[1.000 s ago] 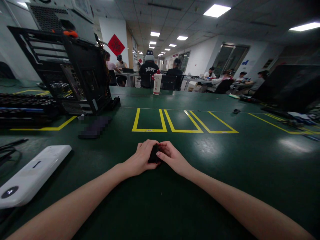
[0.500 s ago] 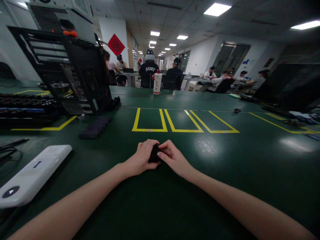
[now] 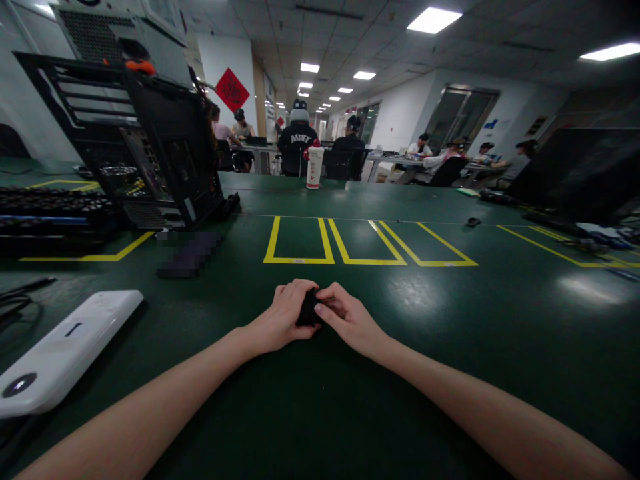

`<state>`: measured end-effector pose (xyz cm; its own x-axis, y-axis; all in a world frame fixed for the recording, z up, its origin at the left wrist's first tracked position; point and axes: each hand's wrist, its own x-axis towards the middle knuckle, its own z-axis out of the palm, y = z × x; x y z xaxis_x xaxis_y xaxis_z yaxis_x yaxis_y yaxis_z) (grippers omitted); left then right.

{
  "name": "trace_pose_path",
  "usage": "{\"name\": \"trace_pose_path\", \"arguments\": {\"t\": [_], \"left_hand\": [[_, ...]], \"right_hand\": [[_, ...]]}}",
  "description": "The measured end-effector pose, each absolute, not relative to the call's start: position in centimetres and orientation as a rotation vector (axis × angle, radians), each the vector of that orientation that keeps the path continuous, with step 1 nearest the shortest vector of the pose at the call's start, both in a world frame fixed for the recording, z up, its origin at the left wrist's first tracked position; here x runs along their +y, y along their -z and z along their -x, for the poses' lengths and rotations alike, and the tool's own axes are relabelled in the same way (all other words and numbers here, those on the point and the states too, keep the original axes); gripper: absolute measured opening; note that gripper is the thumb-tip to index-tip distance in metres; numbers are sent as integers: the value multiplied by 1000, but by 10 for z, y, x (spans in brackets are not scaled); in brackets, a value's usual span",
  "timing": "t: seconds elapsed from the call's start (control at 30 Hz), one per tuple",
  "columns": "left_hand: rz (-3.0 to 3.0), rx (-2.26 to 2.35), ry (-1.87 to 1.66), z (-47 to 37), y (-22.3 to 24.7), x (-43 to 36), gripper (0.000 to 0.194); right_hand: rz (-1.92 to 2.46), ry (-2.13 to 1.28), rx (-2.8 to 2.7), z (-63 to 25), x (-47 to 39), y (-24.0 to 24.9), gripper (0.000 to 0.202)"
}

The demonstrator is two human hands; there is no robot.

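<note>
1. In the lower middle of the frame, the tabletop is crossed by two bare forearms; at the lower left, a white device is laid flat, well apart from the hands.
2. At the centre of the frame, a small black object is grasped by the left hand, with fingers wrapped over its top and thumb set along its near side.
3. The object's right edge is met by the thumb and fingertips of the right hand; whether it is truly pinched or only touched cannot be told, as the fingers are partly hidden.
4. For steady handling, as a judgement, the object is best braced by the left hand, while light, even fingertip pressure is applied from the right, so that it is not twisted or squeezed out of the grasp.
5. Just beyond the hands, yellow tape is stuck down in open-topped outlines.
6. Farther off, a computer case is seen at the upper left and a paper cup at the upper middle.
</note>
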<state>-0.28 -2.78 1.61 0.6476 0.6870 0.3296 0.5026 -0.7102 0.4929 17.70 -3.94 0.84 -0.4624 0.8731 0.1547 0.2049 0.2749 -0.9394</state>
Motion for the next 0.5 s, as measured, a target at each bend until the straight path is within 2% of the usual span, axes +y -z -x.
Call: {"name": "trace_pose_path", "arguments": {"t": [0.2, 0.4, 0.5], "left_hand": [[-2490, 934, -691, 4, -20, -30, 49], [-2497, 943, -725, 4, -13, -26, 52], [-2501, 953, -721, 3, -12, -26, 54]], "right_hand": [[1062, -1072, -1859, -172, -37, -3, 22], [1112, -836, -2095, -175, -42, -9, 16], [1036, -689, -2171, -178, -45, -10, 23]]}}
